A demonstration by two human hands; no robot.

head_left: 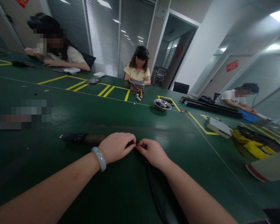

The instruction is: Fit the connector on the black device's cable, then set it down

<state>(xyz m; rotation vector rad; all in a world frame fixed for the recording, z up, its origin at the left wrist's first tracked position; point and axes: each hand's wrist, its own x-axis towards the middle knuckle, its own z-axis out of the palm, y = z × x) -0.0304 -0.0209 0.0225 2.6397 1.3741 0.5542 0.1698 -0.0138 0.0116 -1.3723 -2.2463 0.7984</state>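
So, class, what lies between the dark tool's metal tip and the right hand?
In the head view, the dark tool's body and then the left hand lie between them.

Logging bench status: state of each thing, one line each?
Left hand: fingers curled, grip unclear.
Right hand: fingers curled, grip unclear.
Dark tool: lying on its side.
Black cable: curved, trailing toward camera.
Metal bowl: upright, holding dark items.
Far grey box: wires out in front.

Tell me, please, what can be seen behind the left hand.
A dark cylindrical tool runs behind the left hand; its metal-tipped end shows at the left, but the part covered by the hand cannot be seen.
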